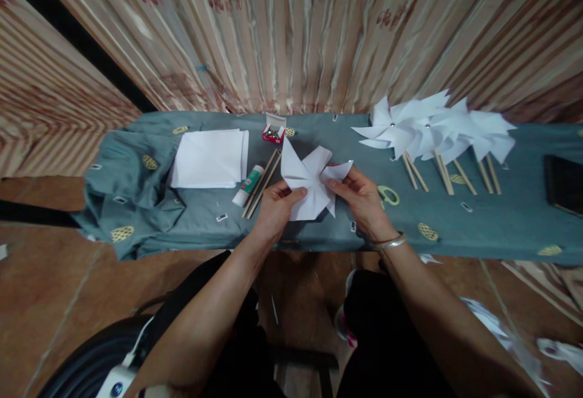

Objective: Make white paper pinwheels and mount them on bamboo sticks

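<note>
The long narrow bench under its grey-green patterned cloth (pixel 478 228) carried everything I could see; I worked down from the largest items. Along its far edge toward the right end lay a row of finished white paper pinwheels on wooden sticks (pixel 432 130). Toward the left end sat a stack of white square paper sheets (pixel 209 158), near the far edge. Just right of the stack lay a white glue stick with a green label (pixel 248 185) beside loose wooden sticks (pixel 263 182), and a small red box of pins (pixel 273 133) stood at the far edge.

The half-folded white paper pinwheel (pixel 310 182) was held above the near edge at the bench's middle. My left hand (pixel 277 206) pinched its lower left blade, thumb on top; my right hand (pixel 359 197) gripped a folded tip on the right side. Yellow-handled scissors (pixel 389 195) lay partly hidden behind the right hand.

Judgement: the paper was very light, thin, easily creased or torn. I would hold it near the centre, where the layers overlap, not by the free tips.
</note>
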Tool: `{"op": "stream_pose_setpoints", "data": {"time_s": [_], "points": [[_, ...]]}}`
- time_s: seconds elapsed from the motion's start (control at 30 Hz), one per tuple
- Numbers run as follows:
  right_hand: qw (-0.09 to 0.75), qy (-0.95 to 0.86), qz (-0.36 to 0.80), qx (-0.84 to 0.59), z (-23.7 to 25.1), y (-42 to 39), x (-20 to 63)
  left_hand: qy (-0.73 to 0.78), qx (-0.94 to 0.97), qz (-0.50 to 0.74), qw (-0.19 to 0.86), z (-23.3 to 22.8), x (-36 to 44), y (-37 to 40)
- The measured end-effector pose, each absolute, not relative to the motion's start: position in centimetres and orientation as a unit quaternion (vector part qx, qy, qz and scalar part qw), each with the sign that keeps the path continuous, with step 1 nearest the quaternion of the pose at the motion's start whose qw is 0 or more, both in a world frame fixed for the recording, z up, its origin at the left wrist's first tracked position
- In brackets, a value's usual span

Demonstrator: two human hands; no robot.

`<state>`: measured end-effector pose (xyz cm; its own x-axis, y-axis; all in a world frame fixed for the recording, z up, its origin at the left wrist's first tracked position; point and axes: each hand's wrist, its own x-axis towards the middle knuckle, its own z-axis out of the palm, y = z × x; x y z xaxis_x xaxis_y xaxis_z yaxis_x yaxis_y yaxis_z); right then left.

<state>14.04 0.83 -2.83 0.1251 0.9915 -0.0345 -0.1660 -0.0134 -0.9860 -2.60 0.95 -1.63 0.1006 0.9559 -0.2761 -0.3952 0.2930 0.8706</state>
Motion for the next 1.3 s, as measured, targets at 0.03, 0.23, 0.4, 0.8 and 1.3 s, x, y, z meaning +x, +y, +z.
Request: {"op": "stream_pose_setpoints", "data": {"time_s": [0.03,0.23,0.4,0.8,1.3], "points": [[0.564,-0.424,0.499,-0.502,-3.0,0.9,14.1,0.443,0.309,0.505,0.673,-1.7,-2.6,1.0],[0.592,-0.441,0.413,-0.533,-4.0,1.2,14.4,0.438,0.263,0.507,0.694,-1.9,-2.5,1.1],[0.581,-0.458,0.373,-0.560,-4.1,1.1,14.7,0.438,0.248,0.513,0.696,-1.9,-2.4,1.1],[0.512,-0.550,0.249,-0.611,-3.4,2.1,17.4,0.455,0.237,0.519,0.684,-2.2,-3.1,1.3],[0.545,-0.581,0.218,-0.564,-3.1,2.7,14.5,0.433,0.206,0.510,0.714,-1.3,-2.7,0.8]]}}
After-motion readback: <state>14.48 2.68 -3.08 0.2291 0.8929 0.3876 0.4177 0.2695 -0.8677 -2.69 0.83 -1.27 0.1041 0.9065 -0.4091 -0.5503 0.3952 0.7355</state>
